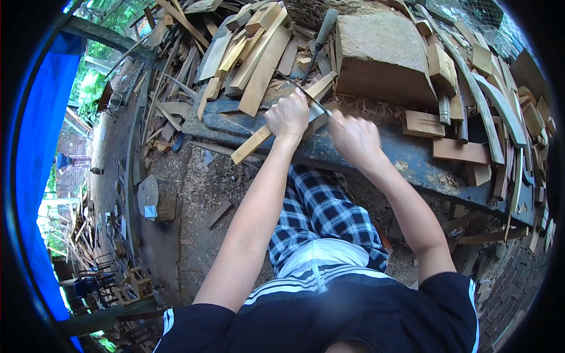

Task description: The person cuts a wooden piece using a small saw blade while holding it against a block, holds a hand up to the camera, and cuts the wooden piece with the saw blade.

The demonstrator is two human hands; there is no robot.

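Observation:
My left hand (288,115) grips a long pale wooden strip (253,144) that lies slanted across a dark workbench edge (412,156). My right hand (353,138) is closed around the handle of a metal blade tool (312,103) whose thin blade rests against the strip just beyond my left hand. Both forearms reach up from the lower edge over my checked trousers.
A heap of cut wood offcuts (259,53) covers the bench behind the hands, with a large wooden block (382,56) and a grey-handled tool (321,35) leaning there. Curved wood pieces (500,106) lie at the right. Shavings cover the ground (200,188); a blue tarp (41,147) hangs at left.

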